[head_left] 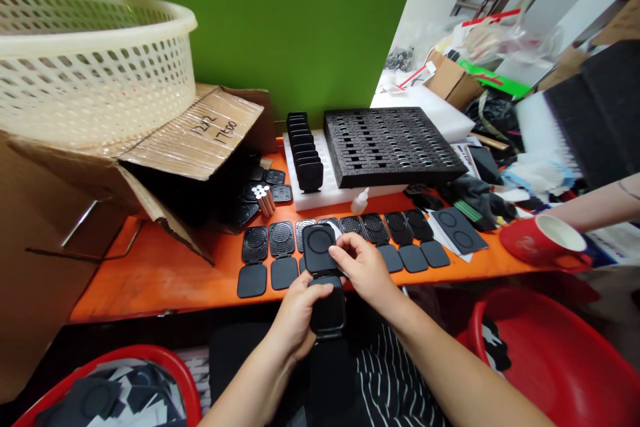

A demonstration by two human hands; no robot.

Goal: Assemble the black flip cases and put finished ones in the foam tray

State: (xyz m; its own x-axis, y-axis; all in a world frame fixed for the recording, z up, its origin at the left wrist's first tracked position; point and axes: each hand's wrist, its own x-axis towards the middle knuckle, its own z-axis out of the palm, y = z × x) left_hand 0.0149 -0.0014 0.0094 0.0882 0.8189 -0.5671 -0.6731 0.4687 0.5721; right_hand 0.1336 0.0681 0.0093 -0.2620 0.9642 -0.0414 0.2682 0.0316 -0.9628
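Observation:
A black folding charger pad (319, 250) with hinged square panels and a ring mark on its top panel is held up in front of the orange table edge. My left hand (299, 313) is closed around its middle, thumb lying across the panel below the hinge. Thumb and forefinger of my right hand (367, 273) are pinched at the right edge of the top panel; whether anything small is between them is hidden. Behind my hands, a row of opened two-panel black pads (283, 272) lies on the table, partly covered by the held pad and my right hand.
Behind the row stand a small white dropper bottle (360, 201), silver cylinders (264, 200), a black foam tray (395, 147) and upright black pads (305, 153). A cardboard box (195, 133) bears a white basket (100, 67). Right: red mug (544, 240), another person's arm (595, 203), red tub (565, 353).

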